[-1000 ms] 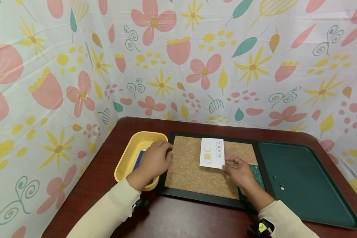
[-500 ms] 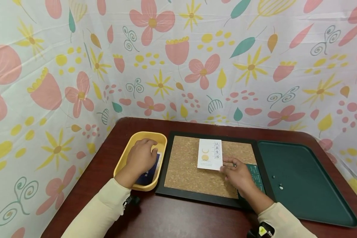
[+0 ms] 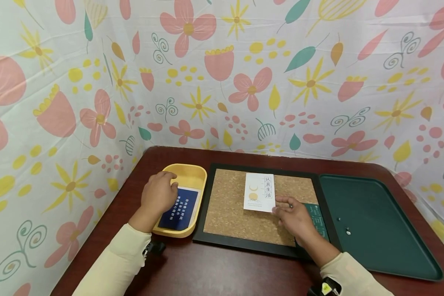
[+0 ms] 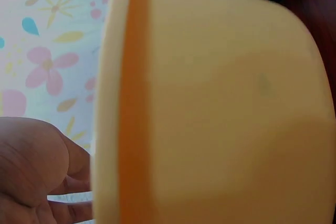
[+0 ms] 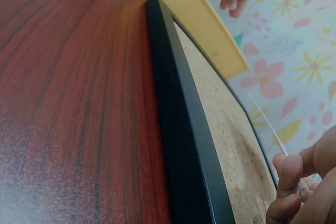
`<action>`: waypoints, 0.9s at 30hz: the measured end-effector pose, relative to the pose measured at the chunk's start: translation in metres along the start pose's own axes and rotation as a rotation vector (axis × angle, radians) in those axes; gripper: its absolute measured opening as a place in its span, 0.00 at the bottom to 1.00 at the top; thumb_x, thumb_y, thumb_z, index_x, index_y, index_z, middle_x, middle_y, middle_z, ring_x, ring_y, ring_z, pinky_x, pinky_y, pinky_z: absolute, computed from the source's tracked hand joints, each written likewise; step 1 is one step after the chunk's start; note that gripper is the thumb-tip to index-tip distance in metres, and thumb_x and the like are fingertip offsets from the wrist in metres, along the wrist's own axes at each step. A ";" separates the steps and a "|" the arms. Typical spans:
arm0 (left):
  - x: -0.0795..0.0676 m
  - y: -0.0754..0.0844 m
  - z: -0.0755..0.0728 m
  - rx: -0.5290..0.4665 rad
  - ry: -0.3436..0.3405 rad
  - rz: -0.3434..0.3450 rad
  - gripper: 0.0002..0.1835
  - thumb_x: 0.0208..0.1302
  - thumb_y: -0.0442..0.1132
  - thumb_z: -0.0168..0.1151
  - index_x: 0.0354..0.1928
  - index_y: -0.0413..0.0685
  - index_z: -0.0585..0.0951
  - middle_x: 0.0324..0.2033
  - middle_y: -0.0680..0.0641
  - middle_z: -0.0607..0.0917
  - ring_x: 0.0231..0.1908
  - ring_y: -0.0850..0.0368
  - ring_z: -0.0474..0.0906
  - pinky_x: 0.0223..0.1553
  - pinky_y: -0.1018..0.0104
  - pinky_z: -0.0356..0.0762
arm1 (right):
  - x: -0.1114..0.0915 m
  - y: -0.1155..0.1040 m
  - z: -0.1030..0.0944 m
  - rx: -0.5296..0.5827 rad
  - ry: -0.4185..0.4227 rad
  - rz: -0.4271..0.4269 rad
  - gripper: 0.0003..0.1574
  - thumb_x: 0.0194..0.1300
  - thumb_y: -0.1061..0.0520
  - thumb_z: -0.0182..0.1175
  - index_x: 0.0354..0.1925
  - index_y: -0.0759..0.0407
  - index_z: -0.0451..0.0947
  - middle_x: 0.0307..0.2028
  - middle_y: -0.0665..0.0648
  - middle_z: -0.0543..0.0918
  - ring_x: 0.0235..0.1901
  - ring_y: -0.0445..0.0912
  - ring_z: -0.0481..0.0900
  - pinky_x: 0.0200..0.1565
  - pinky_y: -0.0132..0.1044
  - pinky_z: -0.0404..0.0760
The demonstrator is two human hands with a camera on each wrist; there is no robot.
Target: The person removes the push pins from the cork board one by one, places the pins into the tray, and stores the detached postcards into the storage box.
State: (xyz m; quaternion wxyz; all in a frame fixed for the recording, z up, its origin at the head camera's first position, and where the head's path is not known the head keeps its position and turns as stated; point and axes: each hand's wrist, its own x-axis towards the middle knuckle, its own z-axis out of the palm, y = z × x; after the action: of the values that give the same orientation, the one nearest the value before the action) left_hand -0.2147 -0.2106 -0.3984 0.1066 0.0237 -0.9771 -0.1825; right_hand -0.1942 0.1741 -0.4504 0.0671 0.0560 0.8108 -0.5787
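Note:
My right hand (image 3: 296, 218) pinches a white card (image 3: 260, 192) by its lower right corner, over the cork board (image 3: 227, 213). Dark characters and a yellow moon drawing are printed on it. From the right wrist, this card (image 5: 269, 121) shows edge-on above the cork. My left hand (image 3: 158, 198) hovers over the left side of a yellow tray (image 3: 192, 170), fingers bent loosely with nothing in them. Inside the tray lies a dark blue card (image 3: 179, 209) with white writing, its left part under the hand. A green card (image 3: 316, 216) on the board's lower right is partly covered by my right hand.
A dark green tray (image 3: 388, 242) stands right of the black-framed board, with a few small pins (image 3: 348, 232) near its left side. Dark red wooden table (image 3: 222, 271) runs along the front. Flowered cloth (image 3: 225, 82) hangs behind and at the left.
My left hand has moved left, from the board's left edge to the tray's far side, uncovering the blue card. My right hand still holds the white card in nearly the same place.

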 end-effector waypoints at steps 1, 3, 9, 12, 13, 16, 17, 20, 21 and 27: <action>0.001 -0.002 -0.001 0.001 -0.005 -0.016 0.17 0.73 0.42 0.60 0.60 0.44 0.83 0.60 0.39 0.80 0.60 0.36 0.73 0.59 0.38 0.72 | 0.000 0.000 0.000 0.001 0.000 0.000 0.27 0.73 0.63 0.58 0.68 0.66 0.69 0.49 0.65 0.86 0.34 0.50 0.82 0.28 0.38 0.79; 0.002 -0.007 -0.001 0.000 -0.014 -0.039 0.18 0.74 0.41 0.59 0.61 0.43 0.82 0.61 0.38 0.79 0.60 0.35 0.72 0.59 0.37 0.72 | 0.000 0.000 0.000 0.003 0.002 -0.001 0.27 0.73 0.63 0.59 0.67 0.66 0.69 0.47 0.65 0.86 0.32 0.50 0.81 0.27 0.38 0.79; 0.006 -0.024 0.002 0.028 -0.036 -0.098 0.20 0.75 0.39 0.56 0.65 0.43 0.78 0.61 0.36 0.77 0.60 0.34 0.72 0.56 0.37 0.74 | -0.002 0.000 0.002 0.015 0.006 0.003 0.27 0.72 0.64 0.60 0.66 0.66 0.70 0.45 0.63 0.87 0.30 0.50 0.80 0.27 0.38 0.79; 0.007 -0.030 0.003 0.043 -0.058 -0.132 0.22 0.76 0.38 0.54 0.68 0.41 0.75 0.60 0.34 0.77 0.60 0.33 0.72 0.56 0.36 0.73 | -0.002 0.000 0.004 0.020 0.010 0.004 0.27 0.72 0.64 0.60 0.66 0.67 0.70 0.48 0.65 0.86 0.32 0.49 0.81 0.27 0.37 0.79; 0.008 -0.031 0.003 0.046 -0.069 -0.145 0.22 0.76 0.38 0.54 0.68 0.40 0.74 0.60 0.34 0.77 0.60 0.33 0.72 0.57 0.36 0.73 | -0.002 0.000 0.005 0.023 0.010 0.004 0.27 0.72 0.64 0.60 0.66 0.67 0.70 0.50 0.66 0.85 0.33 0.49 0.81 0.28 0.37 0.79; 0.009 -0.033 0.003 0.054 -0.108 -0.179 0.24 0.77 0.38 0.52 0.70 0.37 0.71 0.58 0.32 0.76 0.59 0.33 0.72 0.56 0.35 0.73 | -0.003 0.000 0.006 0.033 0.011 0.002 0.26 0.71 0.65 0.60 0.65 0.68 0.71 0.55 0.68 0.82 0.38 0.48 0.82 0.29 0.36 0.80; 0.009 -0.034 0.002 0.056 -0.123 -0.189 0.24 0.77 0.38 0.52 0.70 0.37 0.70 0.57 0.32 0.76 0.58 0.33 0.73 0.55 0.35 0.74 | -0.003 0.000 0.006 0.037 0.010 0.001 0.26 0.71 0.65 0.61 0.65 0.68 0.71 0.57 0.69 0.81 0.39 0.48 0.82 0.29 0.36 0.80; 0.010 -0.036 0.003 0.064 -0.170 -0.217 0.24 0.78 0.38 0.50 0.70 0.35 0.68 0.54 0.32 0.76 0.55 0.34 0.75 0.52 0.35 0.76 | -0.004 0.000 0.008 0.046 0.007 -0.002 0.26 0.71 0.65 0.61 0.65 0.67 0.71 0.58 0.70 0.80 0.40 0.47 0.82 0.29 0.36 0.80; 0.010 -0.036 0.003 0.064 -0.186 -0.227 0.24 0.78 0.38 0.50 0.70 0.34 0.67 0.53 0.32 0.76 0.54 0.34 0.76 0.50 0.36 0.77 | -0.005 0.000 0.008 0.047 0.007 -0.002 0.26 0.71 0.65 0.61 0.65 0.67 0.71 0.58 0.70 0.80 0.40 0.47 0.82 0.29 0.36 0.80; 0.014 -0.042 0.002 0.045 -0.248 -0.259 0.23 0.80 0.38 0.46 0.69 0.32 0.67 0.51 0.32 0.78 0.48 0.39 0.79 0.45 0.39 0.80 | -0.006 0.001 0.010 0.051 -0.001 0.000 0.26 0.71 0.65 0.61 0.65 0.66 0.71 0.57 0.68 0.81 0.39 0.48 0.82 0.29 0.35 0.80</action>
State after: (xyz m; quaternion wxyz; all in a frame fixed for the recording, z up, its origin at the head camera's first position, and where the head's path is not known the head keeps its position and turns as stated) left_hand -0.2284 -0.2502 -0.4129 -0.0397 0.1290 -0.9754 -0.1742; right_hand -0.1879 0.1644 -0.4535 0.0661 0.0571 0.7957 -0.5993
